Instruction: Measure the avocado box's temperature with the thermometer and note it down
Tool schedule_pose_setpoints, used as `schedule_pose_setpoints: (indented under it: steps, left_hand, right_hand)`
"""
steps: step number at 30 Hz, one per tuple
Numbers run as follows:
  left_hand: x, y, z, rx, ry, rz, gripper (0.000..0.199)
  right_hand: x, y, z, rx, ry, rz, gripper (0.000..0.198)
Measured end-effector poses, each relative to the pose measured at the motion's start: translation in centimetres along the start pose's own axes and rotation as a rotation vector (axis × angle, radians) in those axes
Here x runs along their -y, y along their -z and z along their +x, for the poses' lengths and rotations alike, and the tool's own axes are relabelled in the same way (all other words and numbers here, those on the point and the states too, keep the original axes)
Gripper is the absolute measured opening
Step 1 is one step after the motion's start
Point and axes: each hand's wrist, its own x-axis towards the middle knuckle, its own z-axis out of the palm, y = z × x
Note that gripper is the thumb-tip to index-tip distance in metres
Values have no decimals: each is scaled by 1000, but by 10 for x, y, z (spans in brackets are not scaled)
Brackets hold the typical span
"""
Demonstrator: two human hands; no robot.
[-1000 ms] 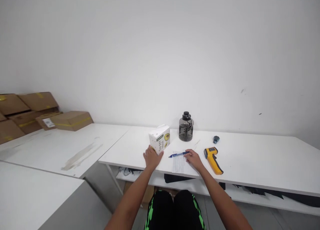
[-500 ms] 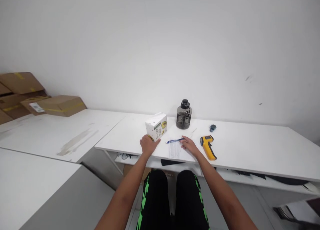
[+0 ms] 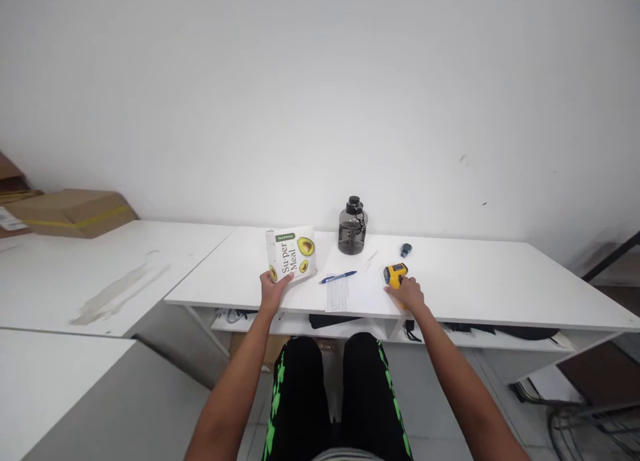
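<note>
My left hand grips the lower left corner of a white box printed with avocados and the words "Su-per Meal", its front face turned toward me. My right hand is closed around the handle of a yellow and black infrared thermometer, covering most of that handle. Between the hands, a blue pen lies across the top of a sheet of paper with printed lines.
Behind the pen stands a dark, see-through water bottle with a black cap. A small dark object, perhaps a watch, lies right of it. Cardboard boxes sit on the left table. Under the white desk, a shelf holds dark items.
My right hand has left the pen, which lies on the paper, and moved right onto the infrared thermometer. My left hand has turned the box's avocado face toward me. The view has shifted right.
</note>
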Motion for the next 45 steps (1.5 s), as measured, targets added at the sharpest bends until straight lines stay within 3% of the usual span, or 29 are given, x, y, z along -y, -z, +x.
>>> schedule_pose_setpoints:
  steps: [3, 6, 9, 11, 12, 16, 21, 29, 38, 45]
  left_hand:
    - [-15, 7, -22, -54, 58, -170, 57]
    - [-31, 26, -61, -75, 82, -262, 60]
    - [-41, 45, -109, -20, 179, -279, 60]
    - [-46, 52, -139, 55, 235, -312, 61]
    - [-48, 53, -153, 82, 259, -320, 63]
    - [-55, 50, -188, 189, 295, -298, 70]
    - [-70, 52, -201, 241, 281, -199, 71]
    - [-87, 59, -198, 243, 141, -112, 77]
    - [-78, 61, -193, 249, 118, -74, 77]
    - [-82, 61, -194, 258, 135, -48, 79]
  right_hand:
    - [-1, 5, -11, 18, 80, 51, 53]
    - [-3, 18, -49, 67, 199, 241, 43]
    - [-3, 28, -112, 339, 486, 654, 36]
    - [1, 31, -155, 577, 619, 810, 38]
    - [4, 31, -173, 634, 653, 866, 39]
    - [16, 32, -213, 522, 694, 924, 32]
    - [19, 39, -219, 372, 766, 882, 29]
    - [22, 46, -228, 198, 876, 831, 41]
    - [24, 41, -227, 231, 870, 884, 42]
    - [27, 42, -228, 353, 802, 860, 17]
